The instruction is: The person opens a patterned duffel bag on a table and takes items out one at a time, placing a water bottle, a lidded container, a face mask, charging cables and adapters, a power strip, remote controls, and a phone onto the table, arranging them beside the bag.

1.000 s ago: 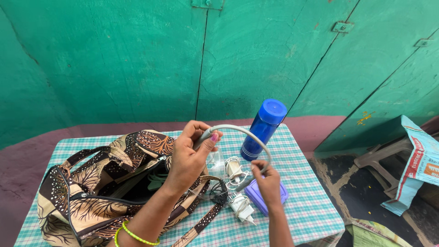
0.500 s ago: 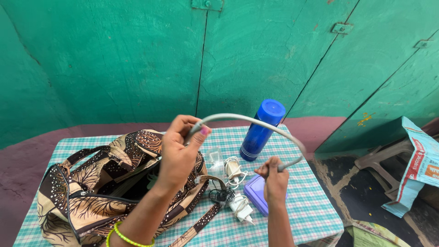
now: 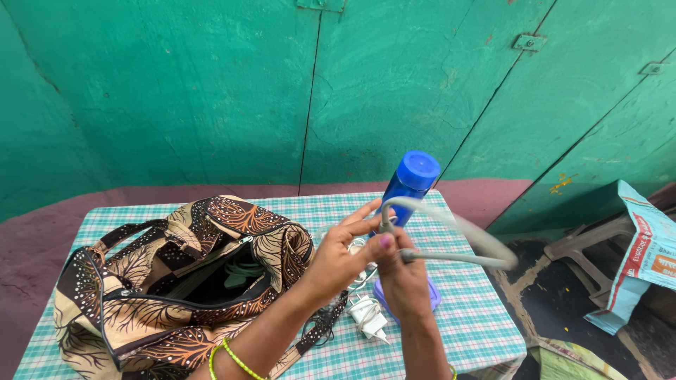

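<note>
While both hands met just right of the frame's centre, the left hand pinched one end of a grey cable between thumb and forefinger, its other fingers spread loosely, and the right hand was closed in a fist around the other end. That cable looped out to the right of the hands in a narrow oval, blurred at its far bend, hanging above the checked tablecloth. Behind the hands, slightly above centre, stood a blue bottle with a blue cap, upright on the table. Below the right hand lay a round purple lid or box, partly hidden, and just left of it a white charger plug with thin wires. Filling the lower left of the frame sat a brown and cream patterned bag, its zip open, something green showing inside. Green and yellow bangles ringed the left wrist. Green painted doors filled the upper frame.
</note>
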